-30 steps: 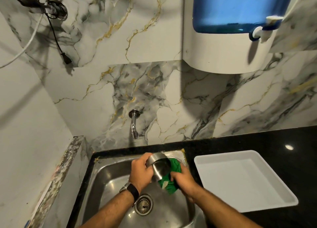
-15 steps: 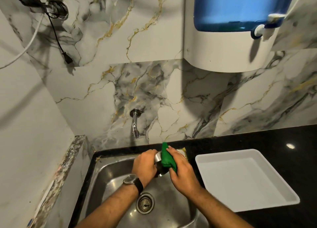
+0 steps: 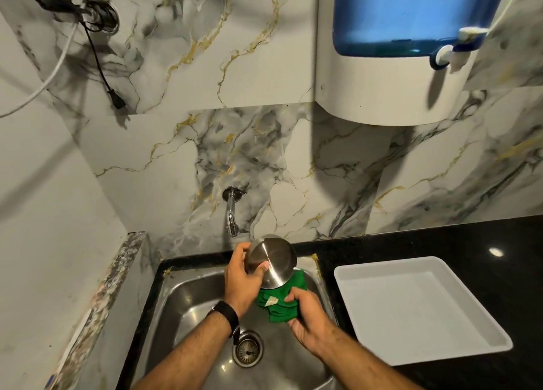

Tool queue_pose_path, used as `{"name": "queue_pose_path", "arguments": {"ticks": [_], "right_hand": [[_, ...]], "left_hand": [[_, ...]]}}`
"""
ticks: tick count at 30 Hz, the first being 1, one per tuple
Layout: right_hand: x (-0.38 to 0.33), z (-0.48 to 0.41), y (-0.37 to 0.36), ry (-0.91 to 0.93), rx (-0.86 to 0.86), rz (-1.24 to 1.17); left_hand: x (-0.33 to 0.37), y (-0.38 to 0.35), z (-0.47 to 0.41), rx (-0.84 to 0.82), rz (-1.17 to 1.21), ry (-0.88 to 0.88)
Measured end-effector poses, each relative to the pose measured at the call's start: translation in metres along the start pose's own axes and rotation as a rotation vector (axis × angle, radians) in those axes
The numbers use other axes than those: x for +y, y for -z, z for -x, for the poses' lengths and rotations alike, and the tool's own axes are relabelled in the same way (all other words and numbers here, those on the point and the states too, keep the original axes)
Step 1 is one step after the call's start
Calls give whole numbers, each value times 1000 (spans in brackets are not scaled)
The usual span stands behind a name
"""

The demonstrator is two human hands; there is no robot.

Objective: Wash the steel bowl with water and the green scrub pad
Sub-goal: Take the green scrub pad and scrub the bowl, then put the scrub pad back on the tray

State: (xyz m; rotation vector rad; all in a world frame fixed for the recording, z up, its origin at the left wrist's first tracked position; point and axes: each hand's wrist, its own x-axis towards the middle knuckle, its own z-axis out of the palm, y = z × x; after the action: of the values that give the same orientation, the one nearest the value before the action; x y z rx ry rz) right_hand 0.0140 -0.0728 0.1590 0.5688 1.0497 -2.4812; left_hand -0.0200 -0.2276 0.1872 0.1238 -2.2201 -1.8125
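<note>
Above the stainless steel sink (image 3: 188,298), my left hand (image 3: 242,281) grips the round steel bowl (image 3: 273,262), tipped so its rounded underside faces me and its mouth points toward the wall. My right hand (image 3: 308,316) clutches the crumpled green scrub pad (image 3: 282,303), touching the bowl's lower edge.

You have nothing to read here — no word, brand, number or sign can be made out on any surface. The pale tag on the crumpled green scrub pad (image 3: 281,304) in your right hand (image 3: 308,316) is too small to tell whether it carries print.
</note>
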Motion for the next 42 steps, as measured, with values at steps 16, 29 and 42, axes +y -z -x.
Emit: {"name": "queue_pose_path", "arguments": {"ticks": [16, 29, 42], "right_hand": [[-13, -6, -16, 335, 60, 232], [-13, -2, 20, -157, -225, -186], [-18, 2, 72, -255, -111, 114]], "left_hand": [[14, -36, -3, 236, 167, 238], [-2, -10, -16, 225, 341, 413], [-5, 21, -2, 179, 307, 563]]}}
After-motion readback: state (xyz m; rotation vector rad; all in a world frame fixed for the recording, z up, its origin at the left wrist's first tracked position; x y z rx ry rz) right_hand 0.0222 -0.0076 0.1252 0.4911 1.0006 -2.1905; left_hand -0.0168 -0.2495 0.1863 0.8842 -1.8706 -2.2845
